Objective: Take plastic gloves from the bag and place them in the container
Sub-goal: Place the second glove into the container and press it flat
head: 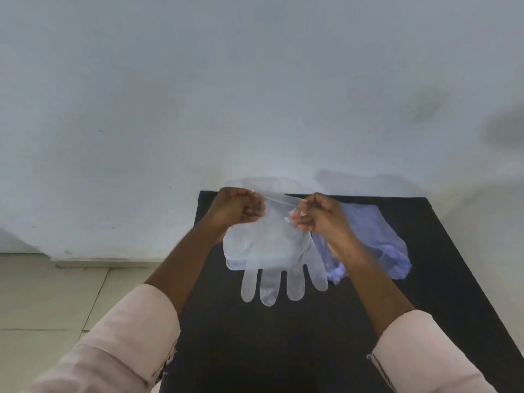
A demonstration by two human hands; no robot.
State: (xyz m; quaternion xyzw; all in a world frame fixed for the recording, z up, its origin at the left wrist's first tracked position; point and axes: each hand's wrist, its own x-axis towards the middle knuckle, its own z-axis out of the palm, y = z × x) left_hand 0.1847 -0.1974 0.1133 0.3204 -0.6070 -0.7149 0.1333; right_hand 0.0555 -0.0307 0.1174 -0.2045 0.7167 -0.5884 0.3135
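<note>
- Pink sleeves point(113, 344) cover both forearms, rolled back short of the wrists, over a black desk point(255, 350) that stands against a pale wall point(255, 80).
- At far left, beige floor tiles point(42, 302) show beside the desk.
- Left hand point(238, 207) is curled closed, its fingertips point(256, 209) pinching the cuff edge of a clear plastic glove point(269, 251).
- Between the hands the glove's cuff is pulled taut; the glove hangs down from that edge, held above the desk, with four of its finger sleeves pointing toward the camera.
- Behind the glove, a clear container point(241, 262) with rounded corners sits on the desk; the glove overlaps it in view, and whether the two touch cannot be told.
- Right hand point(319, 215) is also closed in a pinch on the same cuff edge, knuckles up, just apart from the left hand.
- Farther right, a bluish translucent plastic bag point(377, 239) lies crumpled on the desk, partly hidden by the right wrist, close beside the container.
</note>
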